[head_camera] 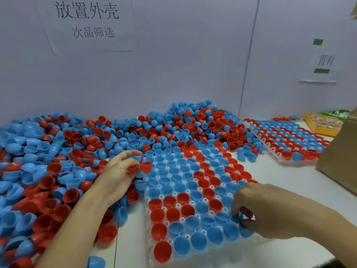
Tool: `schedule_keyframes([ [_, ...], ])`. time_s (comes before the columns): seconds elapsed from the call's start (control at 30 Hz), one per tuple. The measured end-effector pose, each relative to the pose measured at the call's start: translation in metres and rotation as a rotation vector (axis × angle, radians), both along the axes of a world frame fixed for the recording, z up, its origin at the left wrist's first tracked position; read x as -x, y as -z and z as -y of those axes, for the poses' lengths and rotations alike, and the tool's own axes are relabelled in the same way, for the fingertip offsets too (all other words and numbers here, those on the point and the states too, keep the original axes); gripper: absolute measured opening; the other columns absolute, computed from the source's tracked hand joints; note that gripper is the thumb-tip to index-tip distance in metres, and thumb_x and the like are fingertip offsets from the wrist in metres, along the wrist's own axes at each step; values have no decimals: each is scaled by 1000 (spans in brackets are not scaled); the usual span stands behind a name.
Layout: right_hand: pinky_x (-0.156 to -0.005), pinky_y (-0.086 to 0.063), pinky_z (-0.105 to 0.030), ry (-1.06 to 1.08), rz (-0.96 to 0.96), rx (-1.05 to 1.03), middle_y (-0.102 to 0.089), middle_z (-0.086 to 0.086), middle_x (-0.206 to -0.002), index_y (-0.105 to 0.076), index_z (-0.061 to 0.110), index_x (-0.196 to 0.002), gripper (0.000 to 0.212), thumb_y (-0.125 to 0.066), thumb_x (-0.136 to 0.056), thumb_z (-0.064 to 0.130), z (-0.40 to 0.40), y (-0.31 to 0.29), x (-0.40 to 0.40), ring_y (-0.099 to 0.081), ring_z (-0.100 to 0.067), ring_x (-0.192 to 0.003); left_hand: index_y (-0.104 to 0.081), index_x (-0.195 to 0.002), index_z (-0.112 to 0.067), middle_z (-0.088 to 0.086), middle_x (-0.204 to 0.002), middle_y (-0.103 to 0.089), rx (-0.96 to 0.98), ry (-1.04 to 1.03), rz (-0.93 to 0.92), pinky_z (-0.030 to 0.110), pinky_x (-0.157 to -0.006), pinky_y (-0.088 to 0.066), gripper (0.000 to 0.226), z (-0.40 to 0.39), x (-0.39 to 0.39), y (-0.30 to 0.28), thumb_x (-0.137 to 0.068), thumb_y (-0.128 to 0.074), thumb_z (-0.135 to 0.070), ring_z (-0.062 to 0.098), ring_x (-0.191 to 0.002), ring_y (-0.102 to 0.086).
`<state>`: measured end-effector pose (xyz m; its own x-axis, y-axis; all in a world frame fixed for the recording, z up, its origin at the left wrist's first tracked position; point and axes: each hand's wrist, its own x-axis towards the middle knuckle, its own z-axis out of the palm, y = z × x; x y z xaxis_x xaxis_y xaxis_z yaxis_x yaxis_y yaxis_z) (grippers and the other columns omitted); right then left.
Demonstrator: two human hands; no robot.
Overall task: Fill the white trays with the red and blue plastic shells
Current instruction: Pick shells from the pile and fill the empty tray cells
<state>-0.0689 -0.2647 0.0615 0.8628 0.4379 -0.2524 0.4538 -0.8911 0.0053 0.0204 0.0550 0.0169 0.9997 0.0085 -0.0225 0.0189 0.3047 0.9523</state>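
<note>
Shells (58,167) in red and blue lie in a big loose pile along the back and left part of the counter (286,182), and the near white tray (149,248) at the front edge is almost full of them, open side up. A second filled tray (270,146) lies near the right back corner. To do this step well, each shell should go straight down into a free pocket with the open side up and be pressed until it sits level with its neighbours. The left hand (119,175) pinches a red shell (145,167) between the fingers (133,161), just over the left edge of the tray. The right hand (270,207) has its fingers curled narrow on a blue shell (236,217) in the tray's right side, seemingly seating it.
</note>
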Motion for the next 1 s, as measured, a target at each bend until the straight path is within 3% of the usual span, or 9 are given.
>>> schedule_keyframes([
  [0.13, -77, -55, -26, 28, 3, 2, -62, 22, -104, -66, 42, -117, 24, -65, -93, 36, 1, -10, 0, -59, -4, -88, -65, -101, -6, 2, -78, -73, 43, 10, 6, 20, -75, -58, 14, 0, 0, 1, -96, -56, 4, 10, -77, -68],
  [0.27, -65, -49, -13, 13, 70, -74, -56, 29, -93, -69, 38, -115, 20, -62, -97, 35, -9, -18, -9, -59, 1, -82, -65, -103, -6, 8, -86, -72, 95, 37, 0, 22, -71, -60, 14, 1, 3, -1, -90, -64, -2, 16, -82, -70],
  [0.43, -71, -51, -7, -58, 160, -430, -61, 26, -92, -72, 28, -113, 20, -59, -99, 24, -44, -17, -39, -62, 8, -80, -61, -114, -6, 19, -98, -76, 123, 111, 20, 27, -69, -62, 38, 2, 9, -7, -77, -70, -11, 26, -87, -76],
  [0.5, -72, -53, -12, -79, 211, -572, -67, 19, -96, -71, 26, -112, 19, -58, -99, 22, -62, -16, -53, -62, 4, -83, -60, -115, -4, 20, -102, -76, 103, 129, 32, 28, -71, -62, 41, 2, 10, -8, -76, -70, -12, 27, -88, -76],
  [0.6, -70, -50, -8, -124, 241, -726, -65, 16, -91, -69, 28, -110, 15, -63, -97, 23, -90, -15, -67, -60, 2, -85, -60, -114, -2, 21, -101, -75, 108, 160, 65, 28, -71, -61, 40, 2, 10, -8, -77, -69, -12, 27, -85, -76],
  [0.87, -73, -56, -34, -299, 254, -578, -59, 10, -87, -77, 19, -101, 14, -75, -88, 21, -136, -21, -78, -62, -12, -76, -58, -120, -4, 23, -101, -75, 93, 236, 121, 29, -72, -61, 55, 5, 13, -9, -70, -74, -19, 29, -91, -75],
  [1.0, -71, -56, -23, -252, 264, -558, -56, 17, -84, -78, 20, -103, 15, -73, -89, 18, -122, -28, -73, -61, -6, -76, -59, -123, -6, 24, -106, -74, 89, 225, 105, 29, -79, -60, 58, 3, 12, -7, -71, -75, -25, 31, -98, -74],
])
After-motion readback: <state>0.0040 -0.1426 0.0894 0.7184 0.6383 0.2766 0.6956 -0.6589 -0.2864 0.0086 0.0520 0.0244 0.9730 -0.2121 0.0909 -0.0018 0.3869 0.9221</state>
